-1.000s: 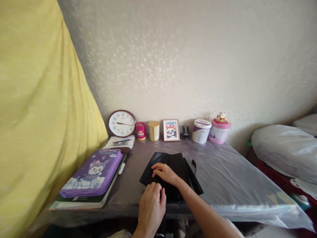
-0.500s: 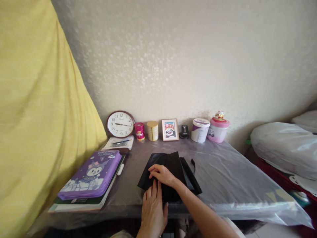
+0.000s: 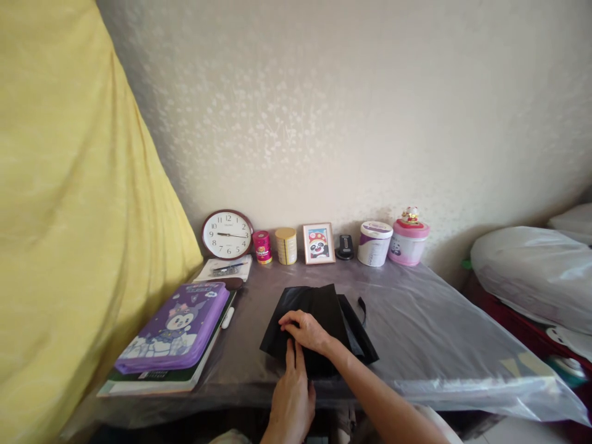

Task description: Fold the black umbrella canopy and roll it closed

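In front of me on the table lies a black, stiff, folded item (image 3: 324,308) with flaps standing at angles and a thin dark strap at its right. Its exact kind is unclear. My right hand (image 3: 305,330) rests over its left part, fingers bent and their tips pinched together at the black surface. Just below it, my left hand (image 3: 293,388) reaches in from the near edge. Its index and middle fingers are stretched forward against the black item, close to the right fingertips, while the other fingers are partly tucked away from view.
Left of the hands, a purple cartoon case (image 3: 176,327) lies on a green book (image 3: 185,376). Along the wall stand a clock (image 3: 227,234), a pink can (image 3: 263,248), a yellow tin (image 3: 286,246), a picture frame (image 3: 319,243), a white-purple tub (image 3: 375,245) and a pink tub (image 3: 409,243).
My left hand has drawn back slightly and moved right, and fewer of its fingers now show stretched out. My right hand stays almost in place on the black item. The view shifts slightly.
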Demonstrator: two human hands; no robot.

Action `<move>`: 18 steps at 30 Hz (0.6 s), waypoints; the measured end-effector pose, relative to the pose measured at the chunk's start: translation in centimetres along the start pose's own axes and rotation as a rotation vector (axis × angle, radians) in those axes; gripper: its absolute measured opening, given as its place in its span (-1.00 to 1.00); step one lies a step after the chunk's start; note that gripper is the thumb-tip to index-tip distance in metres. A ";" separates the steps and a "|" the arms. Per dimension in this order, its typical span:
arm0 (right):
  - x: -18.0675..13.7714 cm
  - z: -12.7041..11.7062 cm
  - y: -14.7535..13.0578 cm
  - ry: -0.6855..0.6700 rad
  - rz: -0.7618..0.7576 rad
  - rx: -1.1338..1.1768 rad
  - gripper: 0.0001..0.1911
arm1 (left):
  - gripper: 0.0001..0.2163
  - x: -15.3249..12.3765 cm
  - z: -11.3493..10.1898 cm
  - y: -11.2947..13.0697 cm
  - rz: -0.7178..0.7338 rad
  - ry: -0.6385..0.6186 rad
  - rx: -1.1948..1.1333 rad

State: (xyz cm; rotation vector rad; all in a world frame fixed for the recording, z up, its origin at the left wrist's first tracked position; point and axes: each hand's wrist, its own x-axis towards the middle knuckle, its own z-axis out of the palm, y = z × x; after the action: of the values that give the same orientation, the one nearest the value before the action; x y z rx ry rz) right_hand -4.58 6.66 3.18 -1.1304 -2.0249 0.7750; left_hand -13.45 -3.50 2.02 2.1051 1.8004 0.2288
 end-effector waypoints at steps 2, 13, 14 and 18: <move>-0.1 -0.1 0.4 0.003 -0.050 -0.079 -0.75 | -0.39 0.0 0.0 0.2 0.002 0.004 0.036; 2.8 -1.7 3.2 -0.055 -0.150 -0.484 -0.78 | -0.30 0.2 0.1 1.1 -0.050 -0.021 0.084; 3.2 -1.8 3.4 -0.055 -0.132 -0.514 -0.78 | -0.29 0.1 0.0 1.3 -0.057 -0.026 0.090; 4.8 -2.2 4.1 -0.038 -0.056 -0.622 -0.78 | -0.30 0.2 -0.2 1.7 -0.076 -0.047 0.100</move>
State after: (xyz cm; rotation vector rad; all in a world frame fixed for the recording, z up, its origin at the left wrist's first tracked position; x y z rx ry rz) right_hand -2.78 13.05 2.69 -1.3832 -2.3945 0.1244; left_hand -11.96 -3.48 2.82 2.0848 1.8965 0.0696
